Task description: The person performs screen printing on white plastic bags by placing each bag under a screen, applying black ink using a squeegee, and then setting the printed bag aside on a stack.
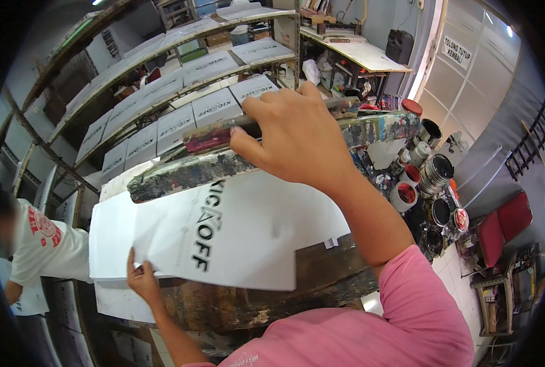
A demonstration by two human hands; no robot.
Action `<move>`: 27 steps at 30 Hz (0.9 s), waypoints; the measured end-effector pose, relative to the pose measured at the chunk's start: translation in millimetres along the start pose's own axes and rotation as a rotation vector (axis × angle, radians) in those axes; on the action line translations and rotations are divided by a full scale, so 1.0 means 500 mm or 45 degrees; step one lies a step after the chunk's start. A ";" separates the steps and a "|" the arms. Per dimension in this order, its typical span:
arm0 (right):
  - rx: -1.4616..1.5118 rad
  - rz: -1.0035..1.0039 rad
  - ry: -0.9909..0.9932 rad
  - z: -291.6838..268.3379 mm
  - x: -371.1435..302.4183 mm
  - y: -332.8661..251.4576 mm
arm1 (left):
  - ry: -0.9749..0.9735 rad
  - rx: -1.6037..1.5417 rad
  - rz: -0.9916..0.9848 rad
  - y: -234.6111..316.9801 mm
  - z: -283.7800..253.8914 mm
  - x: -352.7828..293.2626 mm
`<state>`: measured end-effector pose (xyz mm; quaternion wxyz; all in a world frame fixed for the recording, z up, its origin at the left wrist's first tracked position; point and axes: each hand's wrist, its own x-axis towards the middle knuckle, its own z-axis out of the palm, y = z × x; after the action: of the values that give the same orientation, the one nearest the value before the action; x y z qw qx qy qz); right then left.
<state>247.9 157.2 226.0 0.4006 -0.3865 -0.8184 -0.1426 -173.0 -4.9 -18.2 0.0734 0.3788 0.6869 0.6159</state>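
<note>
A large white sheet [254, 238] with black printed lettering lies tilted over a stack of white sheets [110, 232]. My left hand [143, 280] pinches its left edge between thumb and fingers. The sheet looks slightly smeared by motion. Above it runs a thick, paint-crusted frame bar [187, 176], raised off the sheets. My right hand [303, 131] is closed around what looks like a paint-stained squeegee [208, 139] along that bar. The palm and forearm hide part of the squeegee and the bar.
Drying racks [217, 64] with several printed sheets stand ahead and left. Paint cans [437, 168] crowd the right side, near a red chair [505, 226]. A co-worker [46, 238] in a white shirt is at the left. A stained wooden board [254, 300] lies closest to me.
</note>
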 end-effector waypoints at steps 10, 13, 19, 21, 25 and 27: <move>-0.043 0.008 0.009 0.007 -0.025 0.003 | 0.051 1.441 -0.140 -0.177 -0.252 0.333; -0.053 0.033 -0.052 0.002 -0.028 -0.013 | -0.164 0.674 0.280 -0.070 -0.172 0.253; -0.189 -0.067 -0.397 0.025 -0.252 -0.079 | -0.922 -1.404 -0.509 0.253 0.106 -0.261; -0.036 -0.092 -0.627 0.043 -0.346 -0.061 | -0.686 -1.493 -0.932 0.245 0.118 -0.323; 0.192 0.079 -0.983 0.106 -0.459 -0.037 | -0.662 -1.264 -1.259 0.124 0.105 -0.390; 0.299 0.158 -1.026 0.105 -0.497 -0.059 | -0.711 -1.211 -1.305 0.081 0.113 -0.399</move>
<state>291.9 37.1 4.5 0.0978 -0.4117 -0.8954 0.1385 16.5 -84.2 -68.0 0.6780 0.0812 0.3929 0.6159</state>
